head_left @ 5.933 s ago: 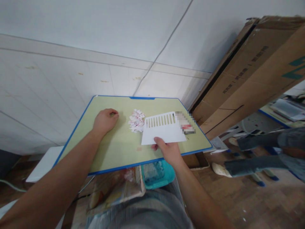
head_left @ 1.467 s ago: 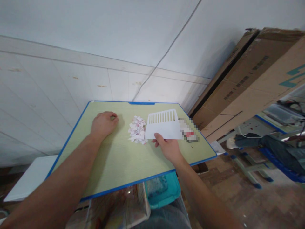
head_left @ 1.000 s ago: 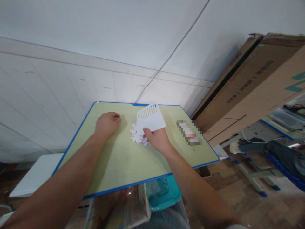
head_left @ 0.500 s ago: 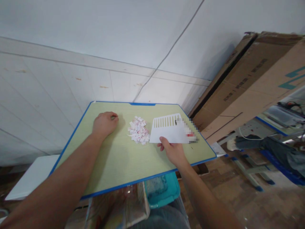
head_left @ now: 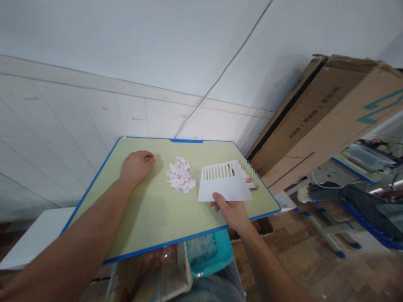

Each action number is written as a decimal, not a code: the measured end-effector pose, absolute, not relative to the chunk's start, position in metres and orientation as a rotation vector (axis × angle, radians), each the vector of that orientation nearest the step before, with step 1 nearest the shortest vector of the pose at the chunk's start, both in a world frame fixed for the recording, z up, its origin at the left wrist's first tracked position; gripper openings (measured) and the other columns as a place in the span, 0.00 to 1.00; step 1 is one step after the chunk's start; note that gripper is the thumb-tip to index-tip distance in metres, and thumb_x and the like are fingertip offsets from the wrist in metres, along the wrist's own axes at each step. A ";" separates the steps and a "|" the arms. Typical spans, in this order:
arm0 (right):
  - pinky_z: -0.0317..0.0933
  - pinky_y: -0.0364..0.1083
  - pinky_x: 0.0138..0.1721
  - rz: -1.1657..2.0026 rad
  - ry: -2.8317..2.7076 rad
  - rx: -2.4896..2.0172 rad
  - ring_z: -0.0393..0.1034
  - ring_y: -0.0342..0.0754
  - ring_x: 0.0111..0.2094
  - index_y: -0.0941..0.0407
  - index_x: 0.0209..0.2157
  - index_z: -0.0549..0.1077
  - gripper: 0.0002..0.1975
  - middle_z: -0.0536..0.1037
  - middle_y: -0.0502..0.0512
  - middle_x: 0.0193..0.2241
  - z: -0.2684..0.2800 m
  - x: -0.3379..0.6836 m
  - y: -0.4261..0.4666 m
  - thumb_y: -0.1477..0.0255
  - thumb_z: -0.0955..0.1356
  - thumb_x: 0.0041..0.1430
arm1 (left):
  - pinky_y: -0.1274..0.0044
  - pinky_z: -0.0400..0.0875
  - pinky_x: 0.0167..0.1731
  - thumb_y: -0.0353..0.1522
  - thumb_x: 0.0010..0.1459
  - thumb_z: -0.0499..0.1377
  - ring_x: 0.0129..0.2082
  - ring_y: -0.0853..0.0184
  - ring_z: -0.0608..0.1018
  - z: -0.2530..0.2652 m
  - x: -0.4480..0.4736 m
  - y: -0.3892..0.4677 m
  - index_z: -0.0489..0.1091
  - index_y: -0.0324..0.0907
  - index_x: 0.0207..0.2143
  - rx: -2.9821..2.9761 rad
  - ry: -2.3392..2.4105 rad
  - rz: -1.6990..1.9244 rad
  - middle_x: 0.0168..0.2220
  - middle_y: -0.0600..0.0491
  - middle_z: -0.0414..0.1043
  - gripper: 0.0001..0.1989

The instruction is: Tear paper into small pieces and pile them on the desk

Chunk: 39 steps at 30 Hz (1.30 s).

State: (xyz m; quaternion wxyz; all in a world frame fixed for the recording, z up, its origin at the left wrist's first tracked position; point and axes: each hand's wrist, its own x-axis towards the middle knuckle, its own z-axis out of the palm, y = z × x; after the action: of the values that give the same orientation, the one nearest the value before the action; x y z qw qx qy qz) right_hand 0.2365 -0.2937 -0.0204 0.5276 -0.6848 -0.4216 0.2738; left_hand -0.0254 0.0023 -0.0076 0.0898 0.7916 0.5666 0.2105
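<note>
My right hand (head_left: pixel 233 212) grips the near edge of a flat white sheet with a row of slots (head_left: pixel 225 191), thumb on top and fingers underneath. Pale green shows through the slots along its far side. To the left of the sheet lies a loose heap of small white and pinkish paper pieces (head_left: pixel 181 175). My left hand (head_left: pixel 137 165) rests closed on the far left part of the table, apart from the heap. Its fingers curl towards the thumb, and whatever they may hold is hidden.
The pale green table (head_left: pixel 151 218) has a blue rim. Pixelated items (head_left: pixel 250 178) lie behind the sheet. Tall cardboard boxes (head_left: pixel 315 113) lean at the right against the white wall. Below the near edge sits a turquoise basket (head_left: pixel 220 264) by my lap.
My right hand and the slotted sheet are slightly lower and nearer to me. The left hand stays closed in about the same place. The view has shifted slightly.
</note>
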 end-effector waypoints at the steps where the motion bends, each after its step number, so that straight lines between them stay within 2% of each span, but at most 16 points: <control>1: 0.80 0.54 0.39 0.654 -0.985 -1.606 0.80 0.57 0.27 0.47 0.25 0.78 0.22 0.83 0.55 0.23 -0.023 0.235 -0.294 0.48 0.76 0.66 | 0.63 0.80 0.67 0.39 0.72 0.56 0.65 0.46 0.86 -0.007 -0.026 0.002 0.89 0.45 0.56 2.357 1.679 0.630 0.62 0.42 0.89 0.24; 5: 0.80 0.55 0.37 0.669 -0.903 -1.498 0.80 0.57 0.27 0.48 0.28 0.79 0.19 0.85 0.56 0.25 -0.031 0.232 -0.296 0.51 0.76 0.66 | 0.64 0.80 0.67 0.40 0.71 0.57 0.65 0.47 0.86 -0.007 -0.026 0.002 0.89 0.46 0.55 2.360 1.686 0.643 0.61 0.44 0.89 0.23; 8: 0.81 0.55 0.41 0.677 -0.917 -1.488 0.81 0.57 0.29 0.48 0.28 0.80 0.19 0.86 0.56 0.26 -0.036 0.233 -0.296 0.53 0.76 0.69 | 0.63 0.80 0.67 0.39 0.69 0.57 0.65 0.46 0.86 -0.007 -0.027 0.003 0.90 0.46 0.54 2.363 1.685 0.646 0.61 0.44 0.90 0.23; 15: 0.81 0.55 0.38 0.628 -0.906 -1.528 0.79 0.58 0.27 0.47 0.23 0.77 0.23 0.83 0.56 0.23 -0.049 0.235 -0.290 0.47 0.75 0.66 | 0.61 0.79 0.69 0.38 0.71 0.55 0.67 0.45 0.85 -0.008 -0.025 0.003 0.89 0.44 0.56 2.395 1.706 0.612 0.63 0.42 0.88 0.24; 19: 0.81 0.54 0.36 0.638 -0.935 -1.550 0.80 0.57 0.27 0.47 0.25 0.78 0.22 0.84 0.56 0.23 -0.042 0.228 -0.293 0.47 0.75 0.64 | 0.62 0.78 0.69 0.38 0.73 0.54 0.68 0.45 0.84 -0.005 -0.022 0.000 0.88 0.43 0.58 2.402 1.751 0.574 0.65 0.42 0.87 0.25; 25: 0.82 0.54 0.45 0.774 -1.115 -1.535 0.82 0.56 0.30 0.48 0.27 0.79 0.20 0.85 0.55 0.25 -0.024 0.207 -0.304 0.51 0.73 0.67 | 0.64 0.77 0.70 0.37 0.73 0.55 0.68 0.47 0.84 -0.004 -0.021 -0.004 0.88 0.43 0.58 2.408 1.754 0.588 0.65 0.43 0.87 0.24; 31: 0.81 0.51 0.38 0.867 -1.108 -1.473 0.81 0.54 0.28 0.48 0.29 0.79 0.19 0.85 0.54 0.26 -0.029 0.189 -0.309 0.50 0.74 0.67 | 0.65 0.79 0.66 0.37 0.73 0.56 0.67 0.47 0.85 -0.004 -0.020 -0.005 0.89 0.45 0.56 2.386 1.760 0.619 0.64 0.44 0.88 0.23; 39: 0.83 0.52 0.45 0.925 -1.176 -1.384 0.80 0.53 0.29 0.46 0.29 0.77 0.15 0.83 0.51 0.24 -0.023 0.172 -0.314 0.55 0.73 0.69 | 0.65 0.79 0.67 0.37 0.73 0.55 0.66 0.48 0.86 -0.005 -0.021 -0.006 0.89 0.43 0.56 2.434 1.758 0.622 0.63 0.43 0.89 0.24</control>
State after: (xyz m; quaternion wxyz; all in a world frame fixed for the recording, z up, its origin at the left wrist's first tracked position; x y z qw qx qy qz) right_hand 0.1722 -0.3142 -0.0228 0.5240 -0.5784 -0.4915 0.3863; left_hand -0.0206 -0.0063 -0.0047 0.0375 0.7933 0.5728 0.2028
